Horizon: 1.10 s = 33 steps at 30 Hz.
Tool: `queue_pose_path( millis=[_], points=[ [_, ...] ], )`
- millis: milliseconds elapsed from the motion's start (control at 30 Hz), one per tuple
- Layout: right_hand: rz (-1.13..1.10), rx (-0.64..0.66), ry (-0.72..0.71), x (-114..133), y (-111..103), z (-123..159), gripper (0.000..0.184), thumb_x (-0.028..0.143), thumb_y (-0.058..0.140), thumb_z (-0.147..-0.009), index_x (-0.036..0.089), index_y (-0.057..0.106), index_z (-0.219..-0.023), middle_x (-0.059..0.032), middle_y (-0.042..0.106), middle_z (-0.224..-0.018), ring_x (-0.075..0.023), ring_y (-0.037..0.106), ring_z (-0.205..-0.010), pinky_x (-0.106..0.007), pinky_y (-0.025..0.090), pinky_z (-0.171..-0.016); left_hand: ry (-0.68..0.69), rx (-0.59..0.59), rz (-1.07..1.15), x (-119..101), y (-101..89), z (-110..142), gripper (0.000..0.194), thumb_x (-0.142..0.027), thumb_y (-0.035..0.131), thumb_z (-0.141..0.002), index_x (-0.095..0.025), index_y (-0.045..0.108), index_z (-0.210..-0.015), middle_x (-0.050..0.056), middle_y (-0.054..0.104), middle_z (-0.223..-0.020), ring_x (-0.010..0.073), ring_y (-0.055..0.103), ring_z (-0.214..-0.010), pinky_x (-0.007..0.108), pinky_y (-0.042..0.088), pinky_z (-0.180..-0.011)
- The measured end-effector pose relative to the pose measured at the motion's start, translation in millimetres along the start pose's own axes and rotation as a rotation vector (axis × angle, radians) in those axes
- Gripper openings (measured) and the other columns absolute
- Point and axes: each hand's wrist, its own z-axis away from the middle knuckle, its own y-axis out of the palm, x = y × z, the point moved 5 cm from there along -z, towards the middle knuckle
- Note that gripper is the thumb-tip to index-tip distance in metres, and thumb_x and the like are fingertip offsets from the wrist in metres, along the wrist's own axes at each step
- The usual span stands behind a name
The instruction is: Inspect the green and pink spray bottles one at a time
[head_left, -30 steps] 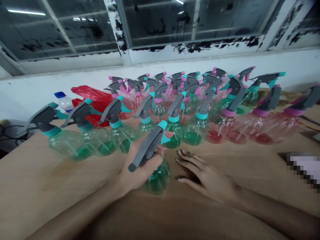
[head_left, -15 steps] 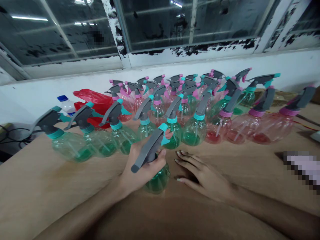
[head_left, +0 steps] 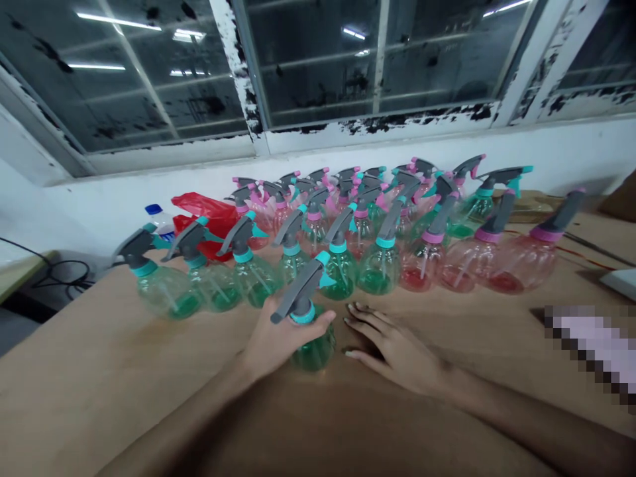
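Observation:
A green spray bottle [head_left: 317, 348] with a grey and turquoise trigger head stands on the table in front of me. My left hand [head_left: 278, 338] wraps around its upper body from the left, thumb across the near side below the turquoise collar. Its other fingers are hidden behind the bottle. Just right of the bottle, my right hand [head_left: 397, 348] lies on the wooden table [head_left: 209, 411], fingers stretched out, holding nothing. Directly behind both hands stands a front row of similar bottles, including another green spray bottle [head_left: 339, 271] and a pink spray bottle [head_left: 422, 265].
More pink and green spray bottles crowd the back, by the wall. A red plastic bag [head_left: 211, 212] and a blue-capped bottle [head_left: 159, 218] stand at the back left. A pixelated pink item [head_left: 596, 344] lies at right. Black cables [head_left: 69, 275] hang off the left side.
My left hand has slid down from the trigger and neck to the bottle's upper body, so the turquoise collar now shows. My right hand stays flat. The view has shifted slightly.

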Motion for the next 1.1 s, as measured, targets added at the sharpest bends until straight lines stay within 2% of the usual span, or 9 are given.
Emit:
queue_pose_path(
  millis=[67,167,333,467,633,767,900,1000,1100],
  points=[
    [0.014,-0.008,-0.012,1.6,-1.1,-0.5,0.049,0.043,0.045,-0.093,0.012,0.052,-0.129,-0.0146,0.051,-0.137,-0.0267,0.040,-0.131,-0.047,0.039,-0.106,0.013,-0.014,-0.040,-1.7,-1.9,3.4,0.028,-0.038,0.063,-0.076,-0.023,0.063,-0.100,0.004,0.070,-0.085,0.0238,0.066,-0.077,0.037,0.055,-0.069],
    [0.038,-0.011,-0.034,3.3,-2.3,-1.0,0.049,0.044,0.044,-0.093,0.012,0.052,-0.129,-0.0151,0.052,-0.136,-0.0263,0.041,-0.131,-0.046,0.039,-0.106,0.079,-0.018,-0.073,-4.4,-5.7,10.0,0.040,-0.039,0.063,-0.077,-0.025,0.058,-0.114,0.005,0.068,-0.110,0.0255,0.063,-0.101,0.041,0.051,-0.088],
    [0.097,0.028,-0.027,5.4,-6.5,-1.9,0.051,0.046,0.044,-0.092,0.013,0.050,-0.130,-0.0153,0.054,-0.134,-0.0277,0.047,-0.127,-0.048,0.042,-0.102,0.038,-0.015,-0.102,3.2,-9.7,22.4,0.036,-0.041,0.065,-0.076,-0.022,0.061,-0.107,0.006,0.070,-0.102,0.0275,0.065,-0.098,0.042,0.053,-0.085],
    [0.129,0.064,0.000,13.7,-15.5,-10.0,0.051,0.047,0.048,-0.090,0.012,0.053,-0.127,-0.0177,0.058,-0.128,-0.0317,0.057,-0.115,-0.050,0.050,-0.091,0.022,-0.020,-0.106,6.2,-15.3,33.7,0.031,-0.043,0.061,-0.081,-0.022,0.059,-0.103,0.005,0.069,-0.098,0.0258,0.065,-0.096,0.042,0.052,-0.085],
    [0.140,0.056,-0.037,42.0,-29.3,-36.3,0.047,0.049,0.046,-0.090,0.018,0.057,-0.124,-0.0133,0.063,-0.122,-0.0319,0.060,-0.110,-0.050,0.051,-0.088,0.015,-0.061,-0.125,15.8,-46.4,54.8,0.025,-0.038,0.065,-0.079,-0.021,0.060,-0.096,0.005,0.068,-0.097,0.0262,0.063,-0.098,0.041,0.051,-0.088],
    [0.060,0.043,-0.099,78.7,-31.2,-67.7,0.044,0.047,0.047,-0.091,0.020,0.056,-0.124,-0.0101,0.065,-0.118,-0.0279,0.062,-0.106,-0.045,0.052,-0.088,-0.037,-0.109,-0.063,45.2,-80.2,85.2,0.034,-0.039,0.064,-0.082,-0.024,0.055,-0.111,0.004,0.067,-0.107,0.0248,0.062,-0.102,0.037,0.051,-0.089],
    [-0.146,0.014,-0.114,122.9,-23.5,-109.4,0.037,0.044,0.050,-0.090,0.023,0.058,-0.120,-0.0067,0.066,-0.112,-0.0229,0.066,-0.095,-0.037,0.055,-0.079,-0.214,-0.230,-0.068,85.9,-113.8,121.7,0.041,-0.042,0.063,-0.082,-0.025,0.052,-0.117,0.005,0.064,-0.116,0.0278,0.059,-0.108,0.042,0.048,-0.094],
    [-0.251,0.004,-0.123,155.1,-12.1,-144.9,0.036,0.042,0.053,-0.089,0.022,0.058,-0.118,-0.0063,0.066,-0.109,-0.0203,0.067,-0.081,-0.038,0.055,-0.076,-0.287,-0.348,-0.071,112.4,-139.9,143.7,0.041,-0.044,0.064,-0.080,-0.024,0.053,-0.114,0.006,0.063,-0.120,0.0295,0.057,-0.113,0.044,0.046,-0.096],
    [-0.265,-0.063,-0.135,178.7,0.8,-178.4,0.040,0.041,0.053,-0.088,0.022,0.056,-0.122,-0.0084,0.065,-0.111,-0.0244,0.066,-0.087,-0.044,0.054,-0.080,-0.330,-0.459,-0.076,141.4,-166.9,157.3,0.038,-0.046,0.063,-0.079,-0.024,0.057,-0.109,0.007,0.063,-0.118,0.0303,0.058,-0.111,0.044,0.049,-0.091]
  ],
)
